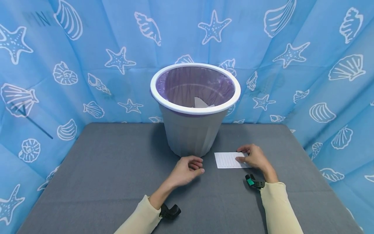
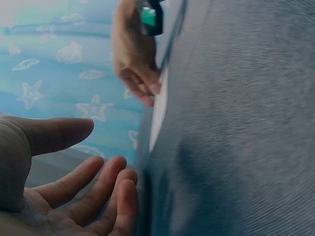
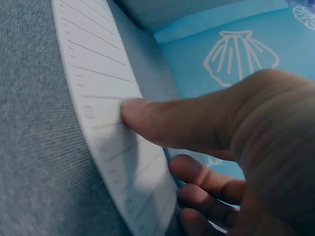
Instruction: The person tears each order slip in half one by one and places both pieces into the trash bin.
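Note:
A white slip of paper [image 1: 229, 160] with ruled lines lies on the grey cloth, right of the bin. My right hand [image 1: 253, 157] is over its right end. In the right wrist view the thumb [image 3: 140, 115] touches the ruled face of the paper [image 3: 101, 78], while the other fingers [image 3: 209, 184] are at its far edge, apart from the thumb. My left hand [image 1: 187, 170] is in front of the bin with loosely bent fingers and holds nothing. The left wrist view shows its thumb and fingers [image 2: 98, 191] spread apart.
A grey bin [image 1: 190, 133] with a white rim and purple liner stands at the back of the cloth-covered table [image 1: 117, 169]. Inside it some white paper [image 1: 200, 102] shows. Behind hangs a blue curtain [image 1: 175, 26] with shells and starfish.

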A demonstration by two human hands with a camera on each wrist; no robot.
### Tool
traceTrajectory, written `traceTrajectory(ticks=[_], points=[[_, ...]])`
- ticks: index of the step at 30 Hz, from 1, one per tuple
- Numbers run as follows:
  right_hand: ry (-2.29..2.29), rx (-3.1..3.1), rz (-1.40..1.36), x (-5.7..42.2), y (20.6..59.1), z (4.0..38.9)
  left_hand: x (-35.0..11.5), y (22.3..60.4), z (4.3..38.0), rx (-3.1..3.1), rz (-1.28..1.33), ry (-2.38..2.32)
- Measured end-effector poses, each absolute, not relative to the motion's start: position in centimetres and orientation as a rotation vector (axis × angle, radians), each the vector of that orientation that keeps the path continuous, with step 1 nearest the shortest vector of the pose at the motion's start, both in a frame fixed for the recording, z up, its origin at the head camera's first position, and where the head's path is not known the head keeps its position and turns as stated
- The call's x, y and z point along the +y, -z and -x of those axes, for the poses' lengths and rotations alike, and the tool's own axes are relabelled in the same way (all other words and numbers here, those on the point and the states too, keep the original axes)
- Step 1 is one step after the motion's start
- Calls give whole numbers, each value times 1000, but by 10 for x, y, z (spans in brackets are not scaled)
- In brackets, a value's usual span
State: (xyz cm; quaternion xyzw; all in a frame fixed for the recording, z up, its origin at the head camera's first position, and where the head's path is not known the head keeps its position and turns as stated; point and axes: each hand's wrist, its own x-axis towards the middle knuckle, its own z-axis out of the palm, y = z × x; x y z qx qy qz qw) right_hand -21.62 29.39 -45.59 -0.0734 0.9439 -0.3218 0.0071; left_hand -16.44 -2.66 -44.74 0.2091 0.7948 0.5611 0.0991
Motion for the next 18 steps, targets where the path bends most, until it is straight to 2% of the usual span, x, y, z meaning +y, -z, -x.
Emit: traceTrajectory(ticks=[8,18], points=[[975,2823,426,282,451,217,-20,463,163,2410,-562,-1558],[930,2773,493,249,450,213,-20,466,162,2455,-550,-1516]])
